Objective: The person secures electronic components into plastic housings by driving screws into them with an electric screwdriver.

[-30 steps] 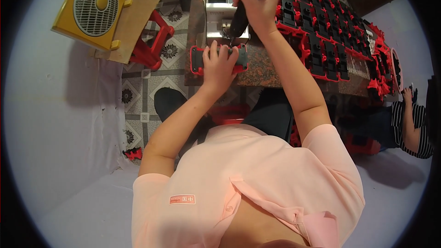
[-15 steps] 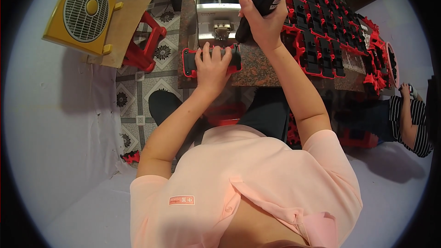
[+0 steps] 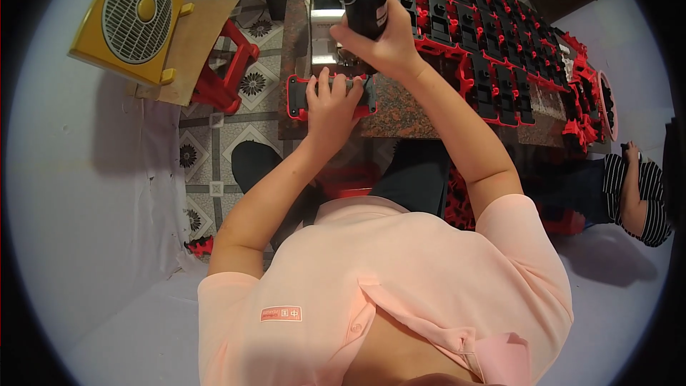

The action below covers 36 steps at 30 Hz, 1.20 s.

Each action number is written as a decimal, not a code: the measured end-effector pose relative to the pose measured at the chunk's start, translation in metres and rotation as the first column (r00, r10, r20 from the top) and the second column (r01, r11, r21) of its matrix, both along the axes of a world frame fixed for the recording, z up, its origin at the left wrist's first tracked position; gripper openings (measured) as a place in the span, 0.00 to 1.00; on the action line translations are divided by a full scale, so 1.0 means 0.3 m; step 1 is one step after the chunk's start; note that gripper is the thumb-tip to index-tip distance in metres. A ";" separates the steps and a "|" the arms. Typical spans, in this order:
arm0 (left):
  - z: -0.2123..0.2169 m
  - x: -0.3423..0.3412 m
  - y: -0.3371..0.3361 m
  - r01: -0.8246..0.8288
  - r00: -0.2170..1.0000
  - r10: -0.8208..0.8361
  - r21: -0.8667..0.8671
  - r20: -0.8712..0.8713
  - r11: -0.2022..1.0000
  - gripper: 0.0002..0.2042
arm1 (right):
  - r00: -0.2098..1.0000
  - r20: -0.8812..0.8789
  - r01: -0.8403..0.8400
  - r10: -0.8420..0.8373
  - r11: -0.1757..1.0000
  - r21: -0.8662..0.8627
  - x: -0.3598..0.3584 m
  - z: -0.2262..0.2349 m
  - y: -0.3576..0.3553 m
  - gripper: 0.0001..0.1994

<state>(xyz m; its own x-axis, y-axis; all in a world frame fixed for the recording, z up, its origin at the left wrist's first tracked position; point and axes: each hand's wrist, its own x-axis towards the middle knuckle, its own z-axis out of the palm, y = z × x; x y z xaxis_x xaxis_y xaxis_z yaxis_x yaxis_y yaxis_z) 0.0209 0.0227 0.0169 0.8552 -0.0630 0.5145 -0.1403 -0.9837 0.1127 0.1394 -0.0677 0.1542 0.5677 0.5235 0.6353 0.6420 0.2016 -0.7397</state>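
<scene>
My left hand [image 3: 332, 109] lies over a red-and-black plastic part [image 3: 296, 96], its fingers curled across the top and steadying it near the table's front edge. A black electric screwdriver [image 3: 363, 7] is gripped in my right hand [image 3: 389, 43], its cable end upward. The lower tip is hidden behind that hand. Just beyond the plastic part stands a silver box-shaped screw feeder [image 3: 323, 36], partly covered by the screwdriver and my right hand.
Rows of similar red-and-black parts [image 3: 468, 25] fill the right of the speckled stone table [image 3: 400, 111]. A yellow box fan [image 3: 132, 21] sits on a board over a red stool [image 3: 232, 64] at left. Another person in a striped top [image 3: 636, 193] is at far right.
My right hand has moved left with the screwdriver, which now stands more upright and covers more of the screw feeder. My left hand and the plastic part stay nearly in place.
</scene>
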 end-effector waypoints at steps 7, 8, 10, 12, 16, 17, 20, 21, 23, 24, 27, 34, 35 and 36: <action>0.011 -0.005 -0.005 0.020 0.998 -0.021 -0.030 -0.053 0.999 0.41 | 0.990 -0.054 0.143 -0.133 0.944 0.298 0.073 -0.054 0.110 0.19; 0.011 -0.015 -0.004 0.018 0.998 -0.019 -0.027 -0.051 0.999 0.41 | 0.980 0.015 0.186 -0.197 0.946 0.267 0.083 -0.073 0.120 0.19; 0.008 -0.040 -0.008 -0.026 0.998 0.026 -0.010 -0.054 1.000 0.36 | 0.978 0.029 0.195 -0.209 0.949 0.248 0.083 -0.091 0.131 0.20; 0.015 -0.048 -0.005 -0.031 0.998 0.030 -0.016 -0.064 0.999 0.35 | 0.980 -0.045 0.197 -0.192 0.933 0.302 0.075 -0.102 0.133 0.20; 0.014 -0.052 -0.007 -0.042 0.997 0.040 -0.033 -0.071 0.999 0.35 | 0.964 -0.031 0.264 -0.264 0.943 0.201 0.121 -0.071 0.141 0.19; 0.014 -0.047 -0.009 -0.035 0.997 0.032 -0.034 -0.072 0.999 0.35 | 0.964 -0.170 0.232 -0.202 0.957 0.174 0.133 -0.065 0.122 0.17; 0.013 -0.052 -0.012 -0.029 0.997 0.024 -0.067 -0.075 0.997 0.37 | 0.968 -0.239 0.143 -0.078 0.952 0.270 0.103 0.006 0.072 0.14; 0.017 -0.051 -0.012 -0.023 0.999 0.020 -0.078 -0.048 0.997 0.38 | 0.976 -0.214 0.100 -0.041 0.957 0.273 0.064 0.055 0.034 0.14; 0.004 -0.045 -0.005 -0.039 0.999 0.037 -0.051 -0.022 0.998 0.39 | 0.980 -0.200 0.036 0.012 0.972 0.234 0.014 0.069 -0.036 0.14; 0.004 -0.050 -0.001 -0.040 0.999 0.038 -0.058 -0.030 0.998 0.39 | 0.970 -0.242 0.063 -0.003 0.968 0.242 -0.058 0.104 -0.053 0.13; 0.009 -0.046 -0.001 -0.061 0.996 0.060 -0.015 -0.065 0.998 0.40 | 0.990 -0.119 0.103 -0.081 0.976 0.190 -0.121 0.052 -0.123 0.12; 0.005 -0.034 -0.009 -0.047 0.998 0.046 -0.033 -0.031 0.998 0.40 | 0.992 -0.109 0.078 -0.059 0.980 0.183 -0.144 -0.011 -0.174 0.18; 0.009 -0.035 -0.011 -0.046 0.998 0.045 -0.034 -0.040 0.998 0.39 | 0.992 -0.111 0.081 -0.061 0.980 0.182 -0.146 -0.012 -0.175 0.18; 0.010 -0.035 -0.010 -0.046 0.998 0.045 -0.034 -0.047 0.998 0.39 | 0.992 -0.107 0.086 -0.068 0.980 0.180 -0.149 -0.013 -0.175 0.18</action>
